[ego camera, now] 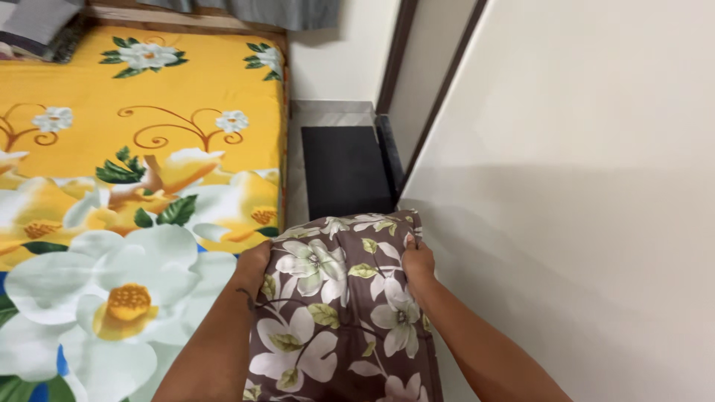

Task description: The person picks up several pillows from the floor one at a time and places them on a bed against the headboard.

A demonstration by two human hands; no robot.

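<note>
**Between the bed and the wall: a pillow held by its sides**

Between our two hands sits the brown floral pillow (339, 298), upright in the narrow gap near us. Our left hand (255, 262) presses its left side; our right hand (417, 262) pinches its right edge, fingers clenched into the fabric. Both grips sit high, near the top corners, so most of the bulk hangs below them. We judge that the soft cover could slide through the pinch and the pillow sag. On the left lies the yellow flowered bed (186, 97), on the right the cream wall (581, 223), and farther off a dark mat (346, 171) on the floor.
</note>
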